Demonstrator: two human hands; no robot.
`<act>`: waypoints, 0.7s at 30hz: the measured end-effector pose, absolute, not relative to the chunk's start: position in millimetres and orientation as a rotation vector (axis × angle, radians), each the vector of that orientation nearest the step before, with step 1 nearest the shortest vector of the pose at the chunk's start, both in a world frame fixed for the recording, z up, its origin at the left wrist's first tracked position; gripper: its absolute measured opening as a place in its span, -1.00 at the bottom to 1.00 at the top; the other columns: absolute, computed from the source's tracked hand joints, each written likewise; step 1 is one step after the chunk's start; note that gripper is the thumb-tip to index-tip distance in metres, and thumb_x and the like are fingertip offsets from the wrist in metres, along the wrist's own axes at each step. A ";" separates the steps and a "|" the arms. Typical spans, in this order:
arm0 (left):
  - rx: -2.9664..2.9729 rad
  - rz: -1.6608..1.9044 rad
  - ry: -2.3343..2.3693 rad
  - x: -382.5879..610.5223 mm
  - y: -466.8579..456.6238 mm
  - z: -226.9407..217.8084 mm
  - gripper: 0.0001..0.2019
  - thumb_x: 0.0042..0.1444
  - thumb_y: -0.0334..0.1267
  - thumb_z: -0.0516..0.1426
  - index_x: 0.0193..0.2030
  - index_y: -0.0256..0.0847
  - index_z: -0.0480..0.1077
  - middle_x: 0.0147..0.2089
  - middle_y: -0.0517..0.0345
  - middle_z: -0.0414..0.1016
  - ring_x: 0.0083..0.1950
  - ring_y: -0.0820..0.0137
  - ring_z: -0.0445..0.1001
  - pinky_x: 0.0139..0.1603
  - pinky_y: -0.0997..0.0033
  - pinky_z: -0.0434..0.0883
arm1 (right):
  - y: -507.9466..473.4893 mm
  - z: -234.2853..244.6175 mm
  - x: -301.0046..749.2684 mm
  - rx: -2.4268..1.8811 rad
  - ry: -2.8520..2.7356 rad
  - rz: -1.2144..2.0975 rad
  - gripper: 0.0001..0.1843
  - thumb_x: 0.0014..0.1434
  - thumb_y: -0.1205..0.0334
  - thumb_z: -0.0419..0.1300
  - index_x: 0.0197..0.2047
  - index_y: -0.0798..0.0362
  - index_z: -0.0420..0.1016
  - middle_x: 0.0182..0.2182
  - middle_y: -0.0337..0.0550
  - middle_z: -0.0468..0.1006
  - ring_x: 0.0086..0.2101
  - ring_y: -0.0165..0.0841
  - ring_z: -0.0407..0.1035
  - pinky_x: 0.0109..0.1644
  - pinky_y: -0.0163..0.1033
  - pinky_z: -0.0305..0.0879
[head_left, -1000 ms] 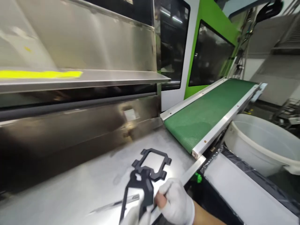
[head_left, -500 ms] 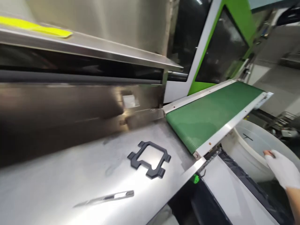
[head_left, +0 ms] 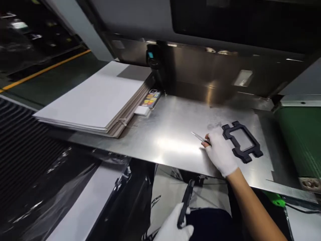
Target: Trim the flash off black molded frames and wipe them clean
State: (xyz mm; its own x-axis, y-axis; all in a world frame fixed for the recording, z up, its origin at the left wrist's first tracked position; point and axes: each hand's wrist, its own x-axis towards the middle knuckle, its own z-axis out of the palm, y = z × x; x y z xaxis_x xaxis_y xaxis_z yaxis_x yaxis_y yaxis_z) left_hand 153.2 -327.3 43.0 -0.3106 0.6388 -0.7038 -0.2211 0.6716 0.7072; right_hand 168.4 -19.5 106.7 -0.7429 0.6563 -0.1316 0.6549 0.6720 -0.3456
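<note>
In a white glove with bare fingertips, my right hand is closed around a slim silver knife just over the metal table. The knife's pointed end faces left. Right beside this hand, a black plastic frame with tabs on its edges lies flat on the table. My gloved left hand is low in the view, in front of my lap, gripping a dark plastic part. That part appears edge-on, so its full shape is hidden.
A stack of white cardboard sheets covers the table's left side. By it lie a phone with a colourful case and a small white block. A green conveyor belt borders the right. Black plastic-lined boxes stand below the table edge.
The view has swung left. My right hand has come from over the white bin to the table and picked up the knife. My left hand, holding the dark part, has come into view.
</note>
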 end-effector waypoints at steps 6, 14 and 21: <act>0.094 1.067 1.694 155.8 -339.7 64.4 -0.56 0.07 -0.11 0.27 0.11 -0.12 0.51 -0.21 0.18 0.40 -0.11 0.17 0.44 0.03 0.22 0.42 | -5.5 95.3 161.7 -1.245 -3.057 0.307 -0.78 0.53 0.14 0.10 0.02 0.10 0.48 -0.18 0.11 0.63 -0.15 -0.09 0.55 -0.10 -0.13 0.31; 0.111 1.163 1.668 155.8 -335.6 52.6 -0.73 0.07 -0.29 0.21 -0.05 -0.16 0.47 -0.26 0.24 0.37 -0.22 0.29 0.33 -0.14 0.31 0.36 | -122.7 116.3 265.1 -0.693 -2.857 1.780 -0.56 0.61 -0.21 -0.08 -0.11 -0.12 0.42 -0.34 -0.20 0.57 -0.37 -0.24 0.49 -0.28 -0.19 0.41; 0.278 1.113 1.684 161.8 -320.4 42.2 -0.69 0.07 -0.30 0.23 -0.01 -0.18 0.51 -0.13 0.06 0.63 -0.11 0.16 0.57 0.01 0.21 0.50 | -198.4 55.2 288.2 -1.033 -2.797 1.909 -0.42 0.61 -0.27 -0.18 -0.22 -0.06 0.37 -0.40 -0.22 0.59 -0.43 -0.27 0.50 -0.34 -0.20 0.28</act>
State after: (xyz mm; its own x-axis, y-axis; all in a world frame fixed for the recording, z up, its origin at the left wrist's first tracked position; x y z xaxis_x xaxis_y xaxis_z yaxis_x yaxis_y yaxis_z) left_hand 161.8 -320.4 42.2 -0.4233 0.6510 -0.6301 -0.3245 0.5405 0.7763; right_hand 288.2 -198.4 55.2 -0.7580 0.2332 -0.6092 0.6523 0.2777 -0.7053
